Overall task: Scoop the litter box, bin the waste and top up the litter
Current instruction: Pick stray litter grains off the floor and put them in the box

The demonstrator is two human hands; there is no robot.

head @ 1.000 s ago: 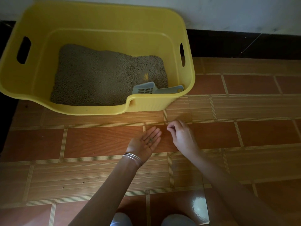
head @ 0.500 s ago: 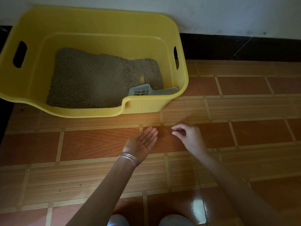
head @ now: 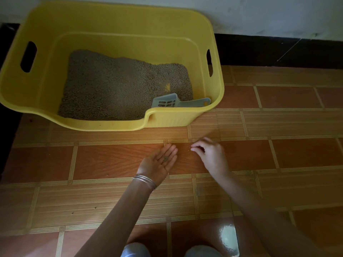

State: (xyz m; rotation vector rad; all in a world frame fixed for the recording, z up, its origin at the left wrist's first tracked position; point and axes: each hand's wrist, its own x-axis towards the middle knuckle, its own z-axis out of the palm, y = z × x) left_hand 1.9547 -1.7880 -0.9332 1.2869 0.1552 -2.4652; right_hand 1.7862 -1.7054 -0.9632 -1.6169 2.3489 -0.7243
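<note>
A yellow litter box [head: 167,121] stands on the tiled floor against the wall, holding grey litter [head: 115,86]. A pale blue slotted scoop [head: 167,102] lies inside at the front right corner. In front of the box, my left hand [head: 159,165] rests palm up on the floor with a few litter grains [head: 165,158] in it. My right hand [head: 209,154] is just to its right, fingertips pinched together at the floor, where tiny spilled grains [head: 189,147] lie.
Brown tiled floor [head: 111,197] stretches all around, with a few stray specks [head: 95,207] at the lower left. A white wall with a black skirting [head: 269,51] runs behind the box. My knees [head: 135,251] show at the bottom edge.
My right hand has shifted slightly right and keeps pinching at grains on the floor. My left hand stays palm up with the grains. The view has moved a little.
</note>
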